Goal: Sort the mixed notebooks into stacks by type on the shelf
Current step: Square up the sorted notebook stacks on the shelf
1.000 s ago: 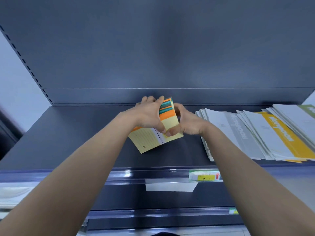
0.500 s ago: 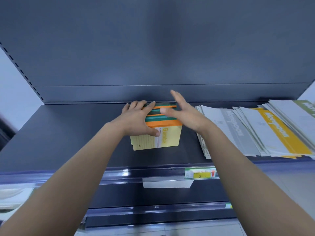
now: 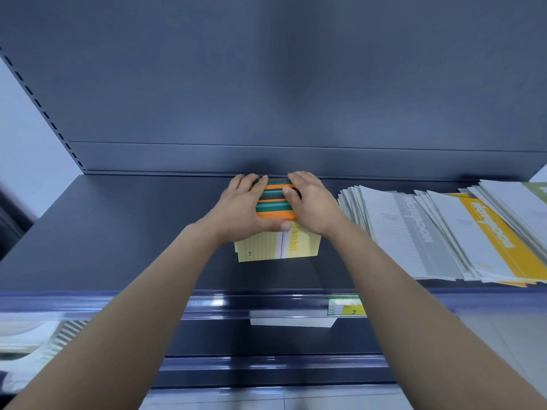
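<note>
The dark grey shelf (image 3: 118, 232) fills the width of the view, with its back panel (image 3: 266, 84) rising behind it. On the right part of the shelf lies a broad, loosely fanned pile of large notebooks (image 3: 414, 232), grey-and-white covers overlapping yellow-and-white ones, spread out toward the right edge.

Near the middle of the shelf, well apart from that pile, sits a small stack of yellow notebooks (image 3: 284, 247). Its covers have orange, green and dark stripes at the far end, and that end lies close against the back panel. The lower sheets stick out slightly at the near left corner.

Both hands rest flat on this stack. The left hand (image 3: 245, 208) covers its left side, fingers stretched toward the back and thumb laid across the cover. The right hand (image 3: 313, 202) covers its right side, fingers likewise straight, thumb on the stripes. Neither hand curls around anything.

A small green-and-yellow price label (image 3: 346, 306) sits on the shelf's front rail.
</note>
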Motion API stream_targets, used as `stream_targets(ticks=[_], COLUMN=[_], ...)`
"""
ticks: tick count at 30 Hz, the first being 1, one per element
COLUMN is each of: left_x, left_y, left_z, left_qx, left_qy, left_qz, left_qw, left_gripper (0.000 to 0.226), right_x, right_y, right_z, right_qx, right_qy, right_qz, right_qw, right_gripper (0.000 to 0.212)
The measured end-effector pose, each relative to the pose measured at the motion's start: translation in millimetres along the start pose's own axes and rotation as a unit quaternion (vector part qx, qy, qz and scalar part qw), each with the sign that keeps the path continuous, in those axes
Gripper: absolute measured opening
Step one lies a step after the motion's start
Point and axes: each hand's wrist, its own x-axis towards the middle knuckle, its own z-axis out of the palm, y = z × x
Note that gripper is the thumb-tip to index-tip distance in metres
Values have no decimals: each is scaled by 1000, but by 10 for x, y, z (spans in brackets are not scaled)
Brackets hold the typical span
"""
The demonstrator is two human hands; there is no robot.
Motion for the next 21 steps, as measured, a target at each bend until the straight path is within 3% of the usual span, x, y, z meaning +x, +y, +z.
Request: stream_targets(ticks=[4, 7, 13, 18, 21], left_x=[-42, -26, 8, -17, -2], left_y=[-1, -21, -25, 24, 31], left_z=[97, 118, 76, 49, 1], left_qx=[-223, -246, -79, 12, 120], left_qy=[137, 137, 41, 29, 15], left_qz=[-27, -51, -42, -50, -41], left_qw=[965, 958, 995, 998, 992], left_gripper=[55, 50, 57, 58, 75], right_x=[-18, -30, -2, -20, -14], right_y=[27, 22, 7, 6, 10], right_z=[0, -11, -21, -23, -19], right_qx=[73, 117, -21, -26, -14], right_qy=[38, 51, -22, -22, -17], right_qz=[13, 24, 13, 12, 14], right_qw=[997, 991, 999, 999, 1000], right_gripper=[41, 38, 48, 48, 46])
